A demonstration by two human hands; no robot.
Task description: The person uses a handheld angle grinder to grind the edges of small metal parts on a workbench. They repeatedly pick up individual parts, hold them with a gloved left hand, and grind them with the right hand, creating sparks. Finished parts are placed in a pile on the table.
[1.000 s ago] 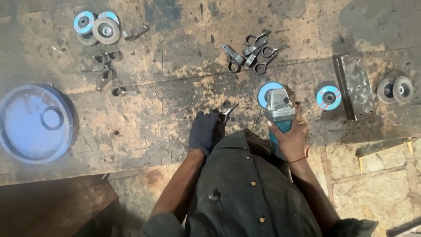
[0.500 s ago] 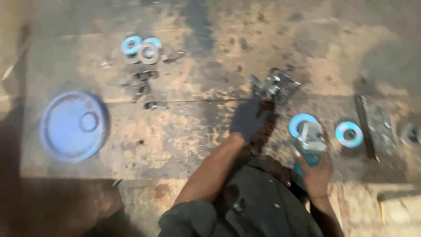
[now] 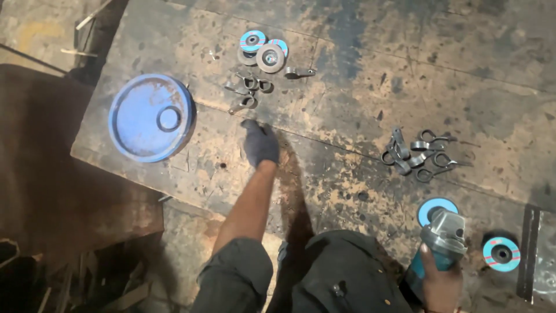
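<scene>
A big round blue lid lies near the left edge of the worktop. It is flat metal with a small ring shape pressed into it, and rust shows along its rim.

A little to the right, near the far edge, sit three round grinding discs. Two are blue and one is grey, and each has a hole in the middle. Just below them lies a small bunch of bent grey metal clamps. They look shiny and curly, like little hooks.

The left hand wears a dark cloth glove. It reaches out flat over the worktop, just below those clamps, with the fingers close together and pointing at them. It holds nothing. I cannot tell if it touches the wood.

The worktop is made of old wooden planks. It looks rough, scratched and full of dark stains.

Further right lies a second pile of metal clamps, with loops and short flat arms all mixed up.

Near the front right corner, the bare right hand is wrapped tight around the teal body of an angle grinder. The grinder has a grey metal head and a round blue disc on it, resting on the wood. Just beside it lies a loose blue disc with a red ring.
</scene>
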